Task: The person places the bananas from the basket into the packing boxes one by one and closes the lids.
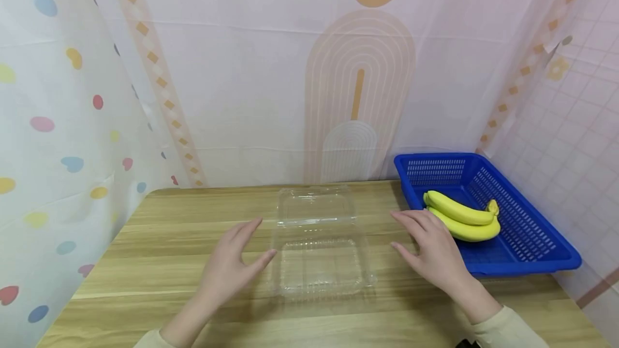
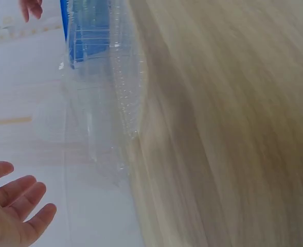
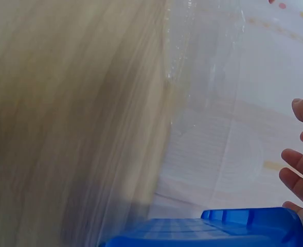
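A clear plastic clamshell box (image 1: 321,267) lies unfolded on the wooden table, its lid (image 1: 316,205) toward the back wall. To its left hovers my left hand (image 1: 232,265), fingers spread and holding nothing. My right hand (image 1: 430,248) is on the other side, between the box and a blue basket (image 1: 537,219), also with nothing in its grasp. Two yellow bananas (image 1: 464,219) joined at the stem lie in the basket, partly covered by the right hand in the head view. The left wrist view shows the left fingers (image 2: 25,198) relaxed and apart from the box.
The wooden table (image 1: 159,251) extends left of the box and ends at a patterned curtain (image 1: 242,95) behind. The basket's raised wall (image 3: 264,226) stands close by the right hand. A spotted curtain (image 1: 53,187) hangs along the left side.
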`<move>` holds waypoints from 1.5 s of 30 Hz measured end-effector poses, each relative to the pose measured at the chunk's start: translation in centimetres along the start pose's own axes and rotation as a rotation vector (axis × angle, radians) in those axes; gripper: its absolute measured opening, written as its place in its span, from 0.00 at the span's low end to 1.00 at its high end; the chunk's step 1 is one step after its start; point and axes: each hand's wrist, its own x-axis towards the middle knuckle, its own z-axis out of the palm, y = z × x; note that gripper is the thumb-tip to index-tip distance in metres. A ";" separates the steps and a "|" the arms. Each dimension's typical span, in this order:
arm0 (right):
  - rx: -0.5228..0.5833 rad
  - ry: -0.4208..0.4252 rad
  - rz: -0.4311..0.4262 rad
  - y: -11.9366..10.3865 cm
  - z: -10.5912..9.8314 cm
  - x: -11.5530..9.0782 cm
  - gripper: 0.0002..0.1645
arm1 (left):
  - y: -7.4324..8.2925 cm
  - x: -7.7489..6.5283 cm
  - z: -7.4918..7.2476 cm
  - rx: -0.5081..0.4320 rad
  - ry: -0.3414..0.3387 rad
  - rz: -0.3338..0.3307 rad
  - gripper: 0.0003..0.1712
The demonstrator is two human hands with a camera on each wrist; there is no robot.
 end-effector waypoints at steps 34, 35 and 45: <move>0.030 0.029 0.098 4.5 -4.6 -0.7 0.37 | -1.1 0.8 -0.1 -0.552 -0.165 -0.466 0.32; 0.024 0.027 0.105 4.6 -4.6 -0.7 0.38 | -1.1 0.7 0.0 -0.582 -0.168 -0.475 0.32; -0.018 -0.029 0.192 5.9 -5.4 -1.2 0.40 | -1.8 0.6 0.7 -0.794 -0.218 -0.553 0.33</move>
